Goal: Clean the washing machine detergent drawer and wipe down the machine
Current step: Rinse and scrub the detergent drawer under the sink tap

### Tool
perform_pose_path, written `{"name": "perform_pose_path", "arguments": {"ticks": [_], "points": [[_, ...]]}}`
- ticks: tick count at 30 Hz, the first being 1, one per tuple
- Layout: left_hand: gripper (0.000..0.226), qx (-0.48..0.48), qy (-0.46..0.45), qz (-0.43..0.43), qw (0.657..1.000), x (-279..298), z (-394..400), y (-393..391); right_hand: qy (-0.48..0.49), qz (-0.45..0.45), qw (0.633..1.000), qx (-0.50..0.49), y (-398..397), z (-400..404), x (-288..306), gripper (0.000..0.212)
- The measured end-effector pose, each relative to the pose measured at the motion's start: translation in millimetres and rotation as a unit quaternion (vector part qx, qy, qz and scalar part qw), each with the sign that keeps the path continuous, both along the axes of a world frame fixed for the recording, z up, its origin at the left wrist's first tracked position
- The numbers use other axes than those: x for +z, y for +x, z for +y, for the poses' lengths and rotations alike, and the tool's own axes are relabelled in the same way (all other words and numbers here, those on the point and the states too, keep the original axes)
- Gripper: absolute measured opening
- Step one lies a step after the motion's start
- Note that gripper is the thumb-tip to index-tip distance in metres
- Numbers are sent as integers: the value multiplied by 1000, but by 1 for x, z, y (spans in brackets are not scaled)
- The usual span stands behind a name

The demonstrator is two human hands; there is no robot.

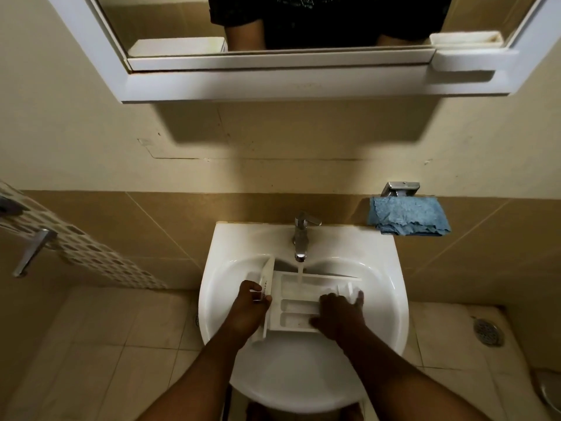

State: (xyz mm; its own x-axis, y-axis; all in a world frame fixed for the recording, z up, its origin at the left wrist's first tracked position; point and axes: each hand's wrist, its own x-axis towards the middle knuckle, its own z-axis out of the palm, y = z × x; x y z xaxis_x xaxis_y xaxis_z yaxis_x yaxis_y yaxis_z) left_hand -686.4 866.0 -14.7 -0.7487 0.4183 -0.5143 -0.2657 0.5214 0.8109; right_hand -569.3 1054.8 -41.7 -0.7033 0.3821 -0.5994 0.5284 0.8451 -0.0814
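Beige tiled walls close round a white ceramic pedestal basin (391, 302) under a white-framed mirror (273, 83), seen from the one head view. Lying across the bowl is the white plastic detergent drawer (299, 302), compartments up, so the stream from the chrome tap (301, 235) falls into its far compartment. The left hand (250, 308) grips the drawer's front panel, fingers curled over its edge, seemingly to steady it. The right hand (341, 314) rests on the other end with fingers spread nearly straight over the dividers and thumb along the near edge, probably rubbing residue loose. The drawer nearly spans the bowl, so there is little slack sideways; tilting looks the easier way to drain it. A crumpled blue cloth (408, 217) hangs from a metal wall holder just right of the tap, likely for wiping the machine later
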Motion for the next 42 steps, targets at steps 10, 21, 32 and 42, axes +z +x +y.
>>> {"name": "perform_pose_path", "arguments": {"ticks": [10,21,32,42], "points": [[15,-8,6,10,1000,-1,0,1,24,-8,998,55,-2,12,-6,50],[15,-20,-22,21,999,-2,1,-1,-152,293,944,23,-54,-73,5,82],[24,-24,-25,12,999,5,1,0,-27,326,945,9,2,-25,-11,26],[26,-16,-13,-1,1000,8,2,2,-104,100,989,44,-19,-13,-2,50]]}}
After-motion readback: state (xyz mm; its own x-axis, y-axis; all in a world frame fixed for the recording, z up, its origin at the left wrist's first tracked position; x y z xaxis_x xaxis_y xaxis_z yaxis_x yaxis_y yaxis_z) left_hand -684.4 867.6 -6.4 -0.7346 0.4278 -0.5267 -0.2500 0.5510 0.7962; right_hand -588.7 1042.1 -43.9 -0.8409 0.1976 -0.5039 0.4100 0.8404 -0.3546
